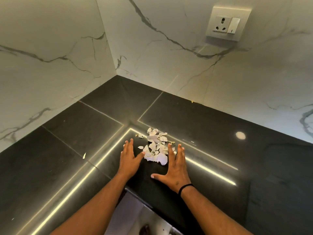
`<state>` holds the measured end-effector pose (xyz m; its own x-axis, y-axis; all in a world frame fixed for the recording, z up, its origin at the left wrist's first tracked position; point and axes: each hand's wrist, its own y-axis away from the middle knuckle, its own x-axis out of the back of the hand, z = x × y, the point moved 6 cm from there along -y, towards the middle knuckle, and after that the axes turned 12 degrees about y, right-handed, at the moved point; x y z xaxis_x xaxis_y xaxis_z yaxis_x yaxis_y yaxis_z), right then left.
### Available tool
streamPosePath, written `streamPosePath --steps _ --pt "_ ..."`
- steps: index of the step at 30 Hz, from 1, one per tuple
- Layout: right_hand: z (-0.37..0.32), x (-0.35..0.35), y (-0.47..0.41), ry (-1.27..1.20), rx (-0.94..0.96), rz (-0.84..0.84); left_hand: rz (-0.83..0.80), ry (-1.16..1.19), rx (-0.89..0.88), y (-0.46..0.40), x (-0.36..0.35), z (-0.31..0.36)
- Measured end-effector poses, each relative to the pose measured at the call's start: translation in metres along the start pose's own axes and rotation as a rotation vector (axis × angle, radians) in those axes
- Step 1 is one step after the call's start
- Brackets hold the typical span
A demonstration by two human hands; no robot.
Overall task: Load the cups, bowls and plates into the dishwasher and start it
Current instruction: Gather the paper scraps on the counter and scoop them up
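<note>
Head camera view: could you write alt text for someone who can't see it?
Two open hands, left hand and right hand, flank a pile of white broken shards on a black countertop. Marble walls meet in the corner behind; a wall socket sits upper right.

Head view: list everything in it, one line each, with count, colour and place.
Broken shards: one pile of many pieces, white, on the countertop near the inner corner, between the two hands.
Stray fragment: one, pale, on the countertop left of the pile.
Countertop: one, black and glossy, L-shaped, running along both walls.
Walls: two, white marble with grey veins, meeting in a corner behind the countertop.
Socket and switch plate: one, white, on the right wall, upper right.
Wristband: one, black, on the right wrist.
Left hand: one, fingers straight, flat on the countertop left of the pile.
Right hand: one, fingers spread, flat on the countertop right of the pile.
</note>
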<state>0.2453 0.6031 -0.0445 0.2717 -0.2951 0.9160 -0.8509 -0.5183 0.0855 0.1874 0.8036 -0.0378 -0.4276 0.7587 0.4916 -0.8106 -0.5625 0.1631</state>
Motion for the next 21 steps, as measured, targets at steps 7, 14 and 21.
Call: streamPosePath --steps 7,14,21 --pt "-0.014 -0.002 -0.040 0.041 0.027 -0.021 -0.186 -0.051 -0.096 -0.047 -0.018 0.010" --pt "-0.032 -0.006 -0.067 0.121 0.040 0.051 -0.302 -0.036 -0.227 -0.063 -0.045 0.023" --pt "-0.044 -0.008 -0.092 0.227 0.043 0.070 -0.407 0.343 -0.205 -0.054 -0.048 0.029"
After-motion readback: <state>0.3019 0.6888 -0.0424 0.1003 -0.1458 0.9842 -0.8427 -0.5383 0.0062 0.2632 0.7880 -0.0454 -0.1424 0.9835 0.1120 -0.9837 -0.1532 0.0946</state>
